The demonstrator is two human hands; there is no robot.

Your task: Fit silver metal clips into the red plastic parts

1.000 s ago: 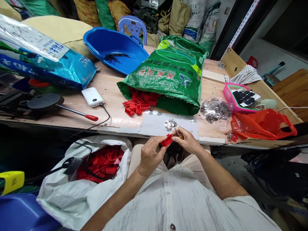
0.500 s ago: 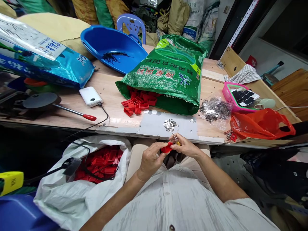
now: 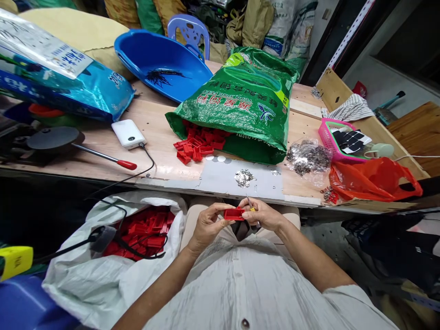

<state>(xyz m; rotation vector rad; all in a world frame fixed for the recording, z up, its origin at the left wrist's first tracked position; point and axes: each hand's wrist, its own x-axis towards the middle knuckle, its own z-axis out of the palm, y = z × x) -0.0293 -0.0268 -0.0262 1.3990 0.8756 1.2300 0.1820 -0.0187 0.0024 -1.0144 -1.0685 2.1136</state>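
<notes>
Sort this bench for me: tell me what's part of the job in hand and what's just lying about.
Part of the job:
left hand gripping a red plastic rectangular piece
right hand holding a thin metal pin with a yellow end
red plastic pieces in the white plastic bag

Lying about:
blue plastic basin
white power bank
pink plastic basket
</notes>
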